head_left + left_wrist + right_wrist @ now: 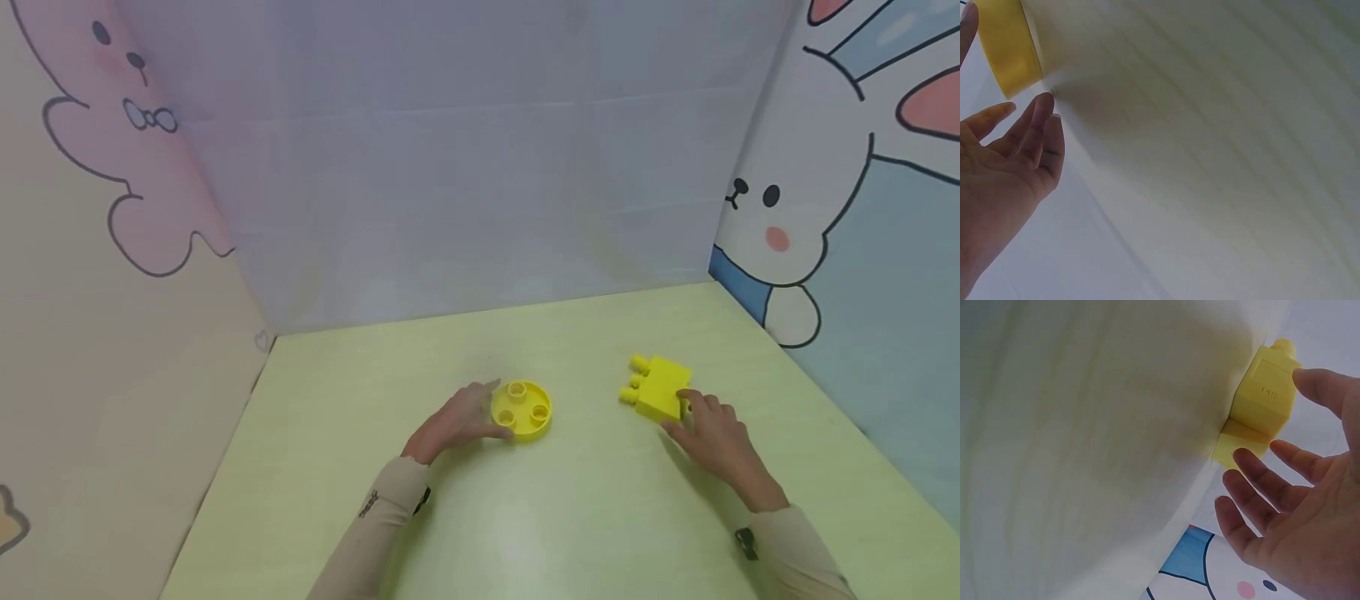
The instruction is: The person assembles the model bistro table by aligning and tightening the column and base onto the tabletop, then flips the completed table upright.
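Here, on the pale green desk (570, 517), a round yellow piece (522, 409) with three studs on top lies near the middle, and the left hand (457, 421) rests against its left edge, fingers (1035, 125) relaxed and gripping nothing. Well apart to the right lies a yellow block (660, 390), studs pointing left. The right hand (712, 433) touches its near corner, fingers (1260, 478) spread loosely.

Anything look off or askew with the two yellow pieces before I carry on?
Only the yellow block by the right hand: it lies on its side, studs pointing sideways. The round yellow piece at the left hand sits studs-up. No damage visible.
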`<action>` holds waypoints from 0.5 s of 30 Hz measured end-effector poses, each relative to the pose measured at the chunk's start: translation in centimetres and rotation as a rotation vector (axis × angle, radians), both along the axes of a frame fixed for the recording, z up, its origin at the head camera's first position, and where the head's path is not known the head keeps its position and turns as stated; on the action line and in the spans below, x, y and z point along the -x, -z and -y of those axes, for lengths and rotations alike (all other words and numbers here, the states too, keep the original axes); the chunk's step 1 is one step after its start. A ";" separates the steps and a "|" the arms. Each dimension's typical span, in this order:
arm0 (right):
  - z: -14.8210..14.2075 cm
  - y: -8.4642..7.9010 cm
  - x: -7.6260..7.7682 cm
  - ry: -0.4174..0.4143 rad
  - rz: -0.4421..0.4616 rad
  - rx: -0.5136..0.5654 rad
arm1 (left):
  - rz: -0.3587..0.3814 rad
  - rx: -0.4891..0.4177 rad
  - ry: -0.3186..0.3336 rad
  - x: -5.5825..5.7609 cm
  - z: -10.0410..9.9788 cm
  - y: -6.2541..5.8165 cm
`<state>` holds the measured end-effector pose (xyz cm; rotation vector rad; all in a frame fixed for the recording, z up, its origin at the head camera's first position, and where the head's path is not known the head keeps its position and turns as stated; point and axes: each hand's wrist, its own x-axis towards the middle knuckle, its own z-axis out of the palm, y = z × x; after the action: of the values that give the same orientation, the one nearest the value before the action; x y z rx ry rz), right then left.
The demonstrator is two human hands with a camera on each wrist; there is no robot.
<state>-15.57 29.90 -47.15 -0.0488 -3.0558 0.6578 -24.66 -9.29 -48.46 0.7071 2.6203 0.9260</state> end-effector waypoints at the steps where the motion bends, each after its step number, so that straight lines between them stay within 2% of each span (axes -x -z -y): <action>1: 0.0 0.1 0.1 0.000 0.003 -0.001 | 0.012 -0.013 0.000 0.1 0.0 0.1; 6: 0.1 0.1 0.3 -0.003 0.004 -0.005 | 0.035 -0.045 0.002 0.3 0.0 0.7; 15: 0.3 0.1 0.5 0.003 0.000 -0.020 | -0.002 0.000 0.010 0.4 -0.2 0.8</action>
<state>-16.09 29.62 -47.25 -0.0532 -3.0614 0.6273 -25.05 -9.07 -49.23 0.7201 2.6159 0.9226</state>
